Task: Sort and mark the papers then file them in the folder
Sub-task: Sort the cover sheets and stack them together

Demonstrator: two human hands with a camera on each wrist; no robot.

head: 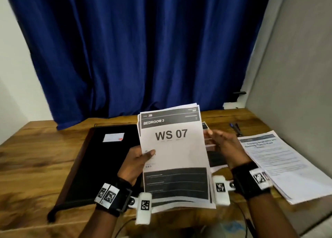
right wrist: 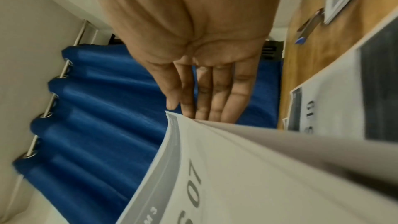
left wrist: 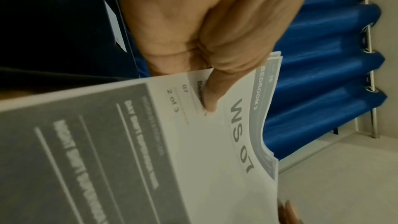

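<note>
A stack of printed papers is held up off the table, its top sheet reading "WS 07" and "BEDROOM 3". My left hand grips the stack's left edge, and the left wrist view shows the thumb pressed on the top sheet. My right hand is beside the stack's right edge. In the right wrist view its fingers are straight, with their tips hidden behind the papers. A shut black folder with a white label lies on the table to the left.
More sheets lie flat on the wooden table under my right hand; one reads "10". A second paper pile sits at the right edge. A blue pen lies behind it. A blue curtain hangs behind.
</note>
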